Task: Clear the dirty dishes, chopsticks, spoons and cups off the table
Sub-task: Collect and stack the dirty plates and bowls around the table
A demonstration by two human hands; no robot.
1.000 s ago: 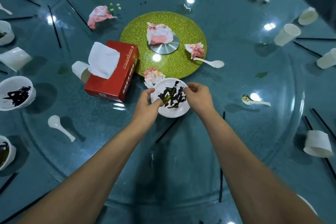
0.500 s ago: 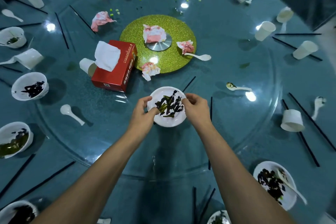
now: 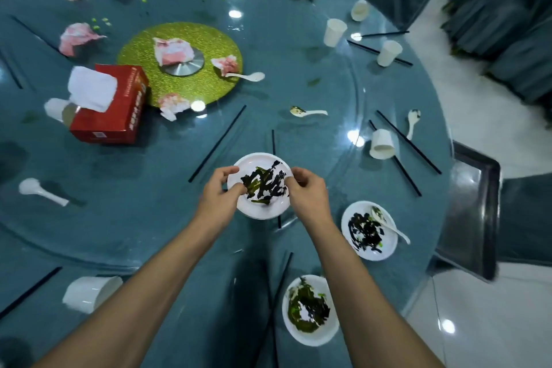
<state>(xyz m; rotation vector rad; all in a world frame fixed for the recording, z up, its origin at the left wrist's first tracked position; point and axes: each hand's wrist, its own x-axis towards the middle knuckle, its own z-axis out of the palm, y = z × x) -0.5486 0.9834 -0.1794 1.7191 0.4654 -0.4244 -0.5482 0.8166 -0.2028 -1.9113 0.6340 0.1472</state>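
A white plate smeared with dark leftovers is held over the round blue table. My left hand grips its left rim and my right hand grips its right rim. To the right lies a second dirty plate with a white spoon in it. A dirty bowl stands near the front edge. Black chopsticks lie just beyond the held plate. A tipped white cup and loose spoons lie farther right.
A red tissue box and crumpled pink napkins sit around the gold turntable centre. More white cups and chopsticks ring the far edge. A tipped cup lies front left. A dark tray stands off the table's right side.
Both hands have drawn the plate back toward me, away from the turntable. The view has swung right, and the dirty plate, the bowl and the dark tray have come into sight.
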